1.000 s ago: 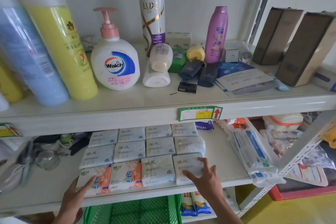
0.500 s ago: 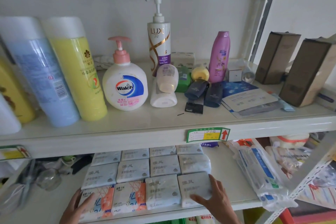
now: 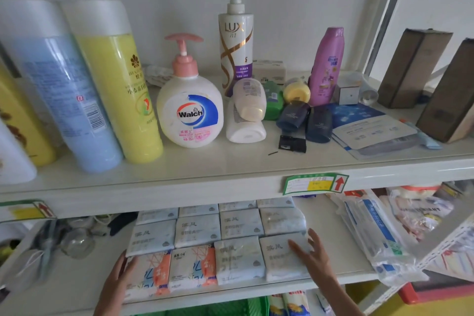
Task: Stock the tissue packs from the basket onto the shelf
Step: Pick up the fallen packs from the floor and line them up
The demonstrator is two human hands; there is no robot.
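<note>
lower shelf (image 3: 325, 223): tissue packs (image 3: 218, 244) at front edge, left hand (image 3: 116, 282) and right hand (image 3: 314, 258) flanking, fingers (image 3: 315, 240) released

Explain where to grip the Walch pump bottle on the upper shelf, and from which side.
Probably the narrow neck under the pink pump of the Walch bottle, from the front: it stands upright, its body is wide, and the yellow bottle and lying white bottle flank it.

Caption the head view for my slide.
Left hand and right hand rest on tissue packs laid in rows on the lower shelf.
</note>
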